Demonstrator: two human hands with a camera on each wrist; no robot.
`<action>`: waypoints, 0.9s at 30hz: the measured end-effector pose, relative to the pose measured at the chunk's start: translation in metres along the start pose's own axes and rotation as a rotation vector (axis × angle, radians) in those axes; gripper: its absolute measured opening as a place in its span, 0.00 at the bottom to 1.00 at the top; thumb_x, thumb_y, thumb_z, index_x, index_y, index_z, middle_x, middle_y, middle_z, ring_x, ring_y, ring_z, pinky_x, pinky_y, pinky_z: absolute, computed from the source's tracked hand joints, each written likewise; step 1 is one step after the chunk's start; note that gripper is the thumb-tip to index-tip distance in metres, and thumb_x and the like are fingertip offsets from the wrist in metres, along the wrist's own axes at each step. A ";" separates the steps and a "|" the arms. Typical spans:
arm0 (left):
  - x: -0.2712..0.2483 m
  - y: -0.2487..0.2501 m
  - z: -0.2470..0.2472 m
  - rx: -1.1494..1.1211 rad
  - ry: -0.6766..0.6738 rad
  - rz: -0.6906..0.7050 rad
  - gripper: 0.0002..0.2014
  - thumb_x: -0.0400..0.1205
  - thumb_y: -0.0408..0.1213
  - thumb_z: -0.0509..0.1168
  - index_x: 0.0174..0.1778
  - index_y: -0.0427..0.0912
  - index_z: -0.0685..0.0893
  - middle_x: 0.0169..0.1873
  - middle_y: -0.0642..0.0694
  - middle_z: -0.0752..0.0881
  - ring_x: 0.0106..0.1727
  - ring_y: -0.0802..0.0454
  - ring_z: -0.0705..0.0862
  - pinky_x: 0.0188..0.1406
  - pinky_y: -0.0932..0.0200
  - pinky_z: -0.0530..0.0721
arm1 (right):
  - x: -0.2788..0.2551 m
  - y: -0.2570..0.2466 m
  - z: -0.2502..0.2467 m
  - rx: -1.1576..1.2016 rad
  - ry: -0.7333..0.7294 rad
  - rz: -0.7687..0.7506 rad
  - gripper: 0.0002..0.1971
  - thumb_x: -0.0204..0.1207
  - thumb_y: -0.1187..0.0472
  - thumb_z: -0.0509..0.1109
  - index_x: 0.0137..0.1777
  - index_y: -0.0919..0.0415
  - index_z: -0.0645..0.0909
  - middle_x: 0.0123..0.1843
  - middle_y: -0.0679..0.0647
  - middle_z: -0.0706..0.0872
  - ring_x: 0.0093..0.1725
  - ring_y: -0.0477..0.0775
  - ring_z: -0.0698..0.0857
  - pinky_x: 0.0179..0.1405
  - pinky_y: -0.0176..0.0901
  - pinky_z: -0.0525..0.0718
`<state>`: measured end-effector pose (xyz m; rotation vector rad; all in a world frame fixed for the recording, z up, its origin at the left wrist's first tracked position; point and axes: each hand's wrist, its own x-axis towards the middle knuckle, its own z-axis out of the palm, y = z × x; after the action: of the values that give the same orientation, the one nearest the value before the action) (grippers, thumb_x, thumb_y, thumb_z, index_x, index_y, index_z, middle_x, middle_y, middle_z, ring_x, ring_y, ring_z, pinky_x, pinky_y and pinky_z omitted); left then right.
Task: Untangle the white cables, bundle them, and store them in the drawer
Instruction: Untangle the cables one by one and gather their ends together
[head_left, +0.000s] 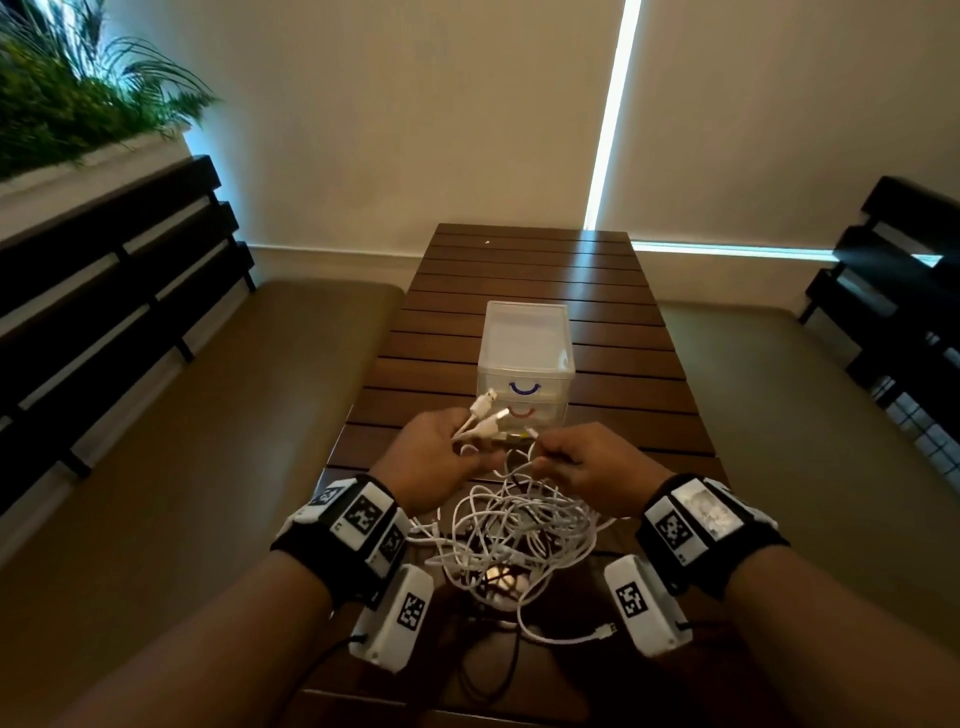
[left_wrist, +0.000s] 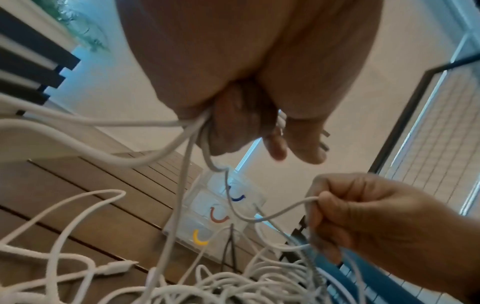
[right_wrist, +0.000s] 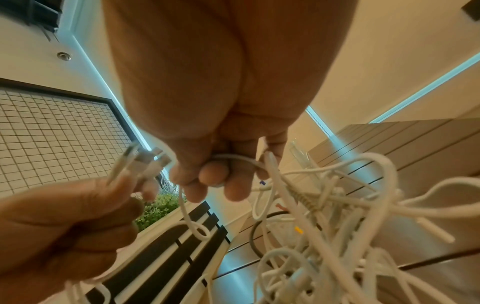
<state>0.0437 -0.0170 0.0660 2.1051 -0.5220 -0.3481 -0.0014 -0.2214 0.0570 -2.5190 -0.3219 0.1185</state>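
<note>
A tangle of white cables (head_left: 524, 525) hangs and lies on the slatted wooden table (head_left: 623, 374), right in front of me. My left hand (head_left: 441, 452) grips several cable ends, whose white plugs (head_left: 485, 413) stick up from its fingers. My right hand (head_left: 582, 462) pinches one cable end beside them, the cord (right_wrist: 233, 157) curled under its fingers. Both hands are raised above the pile. In the left wrist view the cables (left_wrist: 187, 144) run down from my left hand (left_wrist: 249, 131) to the heap. Behind the hands stands a clear drawer unit (head_left: 524, 353), its drawers closed, with blue, red and yellow handles.
A padded bench (head_left: 218, 415) with a dark slatted back runs along the table's left, another (head_left: 831, 415) along its right. A planter with green foliage (head_left: 78, 98) sits at the back left. A loose cable end (head_left: 597, 631) trails near the table's front edge.
</note>
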 end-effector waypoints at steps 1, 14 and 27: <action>-0.001 0.003 0.002 -0.097 -0.019 0.014 0.07 0.77 0.35 0.74 0.48 0.48 0.87 0.39 0.51 0.90 0.38 0.61 0.88 0.39 0.66 0.84 | 0.000 -0.002 0.001 0.038 0.013 -0.023 0.10 0.81 0.59 0.68 0.39 0.46 0.79 0.32 0.42 0.80 0.32 0.37 0.79 0.33 0.28 0.72; 0.011 0.020 -0.064 0.148 0.430 -0.039 0.10 0.77 0.41 0.72 0.33 0.40 0.86 0.28 0.39 0.85 0.33 0.44 0.81 0.34 0.53 0.74 | -0.011 0.034 0.009 0.141 -0.073 0.232 0.11 0.83 0.56 0.64 0.38 0.56 0.80 0.33 0.47 0.83 0.33 0.45 0.82 0.39 0.48 0.83; 0.004 0.018 0.010 0.134 0.117 -0.004 0.11 0.81 0.40 0.69 0.32 0.46 0.85 0.22 0.55 0.79 0.20 0.66 0.76 0.22 0.71 0.68 | 0.019 -0.024 -0.007 -0.006 0.139 -0.063 0.09 0.78 0.62 0.69 0.55 0.55 0.88 0.44 0.49 0.90 0.41 0.46 0.85 0.44 0.41 0.83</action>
<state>0.0382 -0.0353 0.0753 2.2405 -0.4835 -0.1958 0.0131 -0.2018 0.0761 -2.5044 -0.3447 -0.0824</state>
